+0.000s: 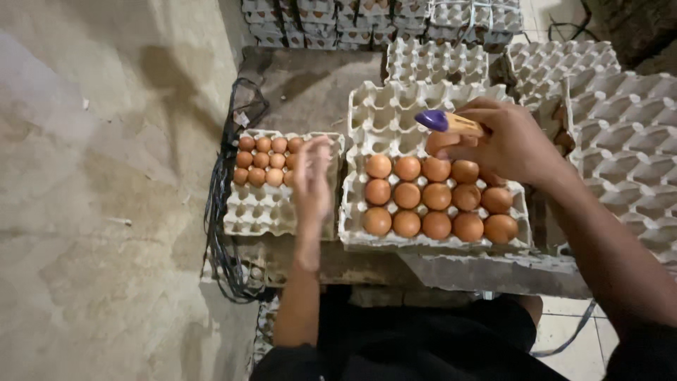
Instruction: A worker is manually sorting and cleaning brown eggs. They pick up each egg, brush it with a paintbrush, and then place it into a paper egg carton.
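My right hand [509, 143] grips a small yellow torch with a purple tip [446, 122] together with a brown egg [438, 140], over the back rows of a grey pulp egg tray [367, 113]. That tray holds three rows of brown eggs [436, 198] at its near side. My left hand [312, 181] hovers blurred, fingers apart and holding nothing, between that tray and a smaller tray [259, 212] on the left, which carries several brown eggs [264, 161] in its far rows.
Empty pulp trays [620, 127] are stacked at the right and behind [437, 63]. More stacks line the back wall [381, 21]. Black cords [218, 212] hang off the low table's left edge. Bare concrete floor [106, 212] lies to the left.
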